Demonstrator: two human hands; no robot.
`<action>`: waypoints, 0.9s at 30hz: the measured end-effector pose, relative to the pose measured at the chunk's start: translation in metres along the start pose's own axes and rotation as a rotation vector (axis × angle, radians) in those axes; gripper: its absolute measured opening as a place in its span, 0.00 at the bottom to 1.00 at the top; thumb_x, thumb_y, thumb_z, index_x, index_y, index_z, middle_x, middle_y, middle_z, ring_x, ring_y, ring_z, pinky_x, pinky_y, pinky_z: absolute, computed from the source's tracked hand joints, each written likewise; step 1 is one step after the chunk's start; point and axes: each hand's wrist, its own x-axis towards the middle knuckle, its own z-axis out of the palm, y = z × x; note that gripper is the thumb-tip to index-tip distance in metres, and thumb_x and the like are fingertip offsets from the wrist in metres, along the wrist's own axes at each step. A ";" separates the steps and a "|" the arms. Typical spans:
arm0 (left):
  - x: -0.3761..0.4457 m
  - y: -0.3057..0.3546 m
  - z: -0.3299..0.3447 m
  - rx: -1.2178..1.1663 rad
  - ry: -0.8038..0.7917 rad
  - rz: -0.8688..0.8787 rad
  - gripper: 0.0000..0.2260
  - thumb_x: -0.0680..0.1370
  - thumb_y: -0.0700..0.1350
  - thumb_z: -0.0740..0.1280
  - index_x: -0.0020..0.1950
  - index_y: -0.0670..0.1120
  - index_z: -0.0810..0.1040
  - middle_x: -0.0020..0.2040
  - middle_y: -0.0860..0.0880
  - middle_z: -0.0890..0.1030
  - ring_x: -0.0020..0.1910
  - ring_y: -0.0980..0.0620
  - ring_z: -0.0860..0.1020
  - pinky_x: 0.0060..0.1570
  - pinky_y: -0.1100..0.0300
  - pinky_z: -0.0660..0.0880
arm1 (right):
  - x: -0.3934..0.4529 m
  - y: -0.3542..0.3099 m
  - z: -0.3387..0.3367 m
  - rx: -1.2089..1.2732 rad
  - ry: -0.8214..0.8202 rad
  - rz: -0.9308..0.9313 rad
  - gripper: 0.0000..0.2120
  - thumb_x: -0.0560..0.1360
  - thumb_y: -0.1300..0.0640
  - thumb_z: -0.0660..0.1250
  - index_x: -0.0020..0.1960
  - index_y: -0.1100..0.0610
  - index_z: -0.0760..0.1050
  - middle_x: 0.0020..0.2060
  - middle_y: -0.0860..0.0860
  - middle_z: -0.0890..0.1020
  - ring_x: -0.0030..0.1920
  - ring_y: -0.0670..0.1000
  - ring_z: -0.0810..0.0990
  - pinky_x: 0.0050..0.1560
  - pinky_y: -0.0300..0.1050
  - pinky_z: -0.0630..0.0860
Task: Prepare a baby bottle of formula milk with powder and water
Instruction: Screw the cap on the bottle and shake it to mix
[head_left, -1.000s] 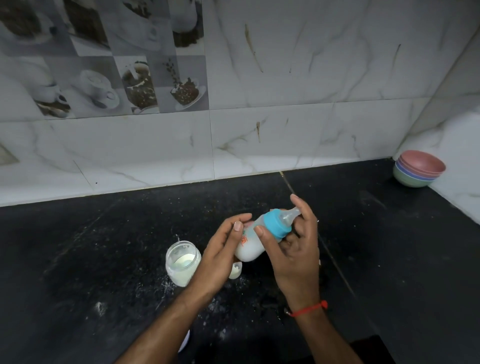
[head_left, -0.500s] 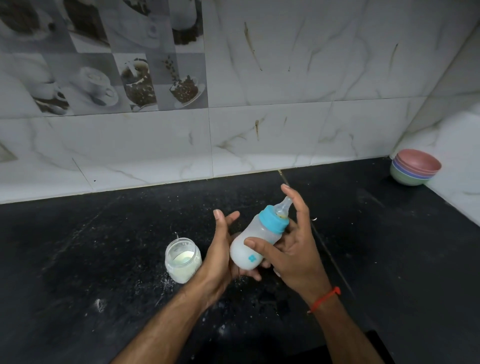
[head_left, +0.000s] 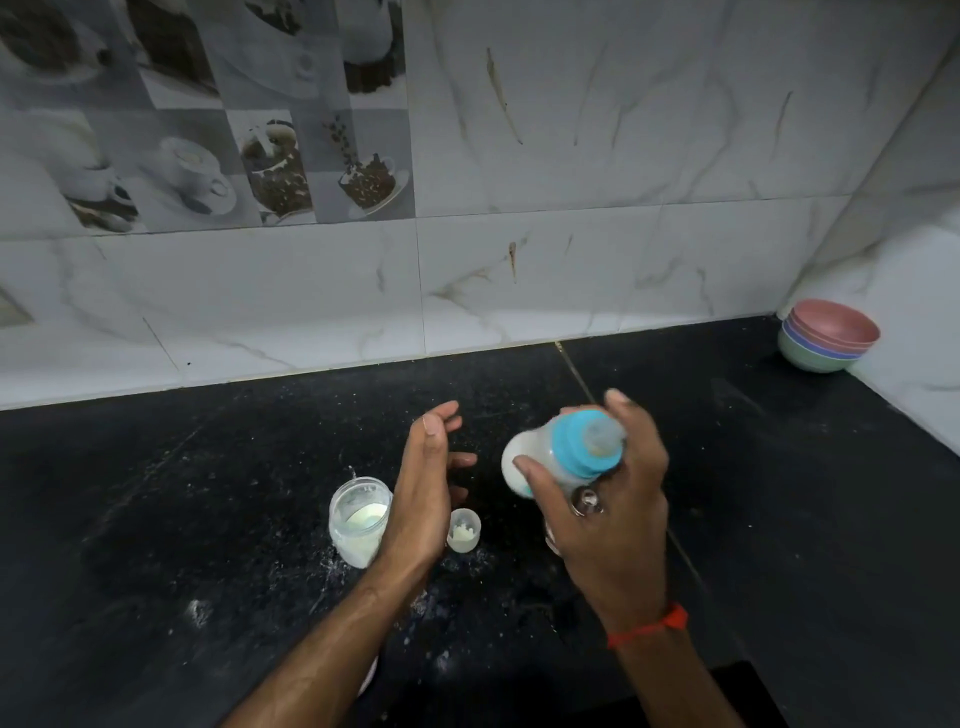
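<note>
One baby bottle with a blue collar lies tilted in the right hand, gripped above the black counter. The left hand is open, empty. One powder jar, one small cap, one stack of bowls far right.

Tabletop left and far of the powder jar is unobstructed. Near-centre is crowded by jar and small cup. Far-right corner is blocked by stacked bowls.
</note>
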 end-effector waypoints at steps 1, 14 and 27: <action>0.000 0.000 0.000 0.007 0.004 0.006 0.24 0.79 0.68 0.49 0.69 0.64 0.73 0.68 0.59 0.77 0.57 0.55 0.82 0.56 0.44 0.81 | 0.002 0.003 0.000 -0.003 0.038 -0.038 0.44 0.69 0.63 0.81 0.74 0.48 0.58 0.68 0.53 0.76 0.66 0.52 0.79 0.67 0.43 0.76; 0.012 0.003 0.000 0.007 0.042 0.016 0.21 0.83 0.66 0.51 0.70 0.61 0.74 0.68 0.58 0.77 0.60 0.54 0.81 0.60 0.44 0.80 | 0.003 0.023 0.014 -0.021 -0.205 0.125 0.37 0.74 0.60 0.78 0.75 0.42 0.63 0.69 0.35 0.70 0.69 0.35 0.71 0.69 0.38 0.71; 0.010 0.000 -0.006 -0.015 0.047 0.006 0.19 0.81 0.63 0.53 0.67 0.62 0.75 0.67 0.58 0.78 0.60 0.53 0.81 0.59 0.45 0.79 | -0.001 0.017 0.002 -0.004 -0.281 0.173 0.39 0.75 0.54 0.77 0.76 0.35 0.60 0.70 0.26 0.66 0.69 0.36 0.71 0.71 0.41 0.72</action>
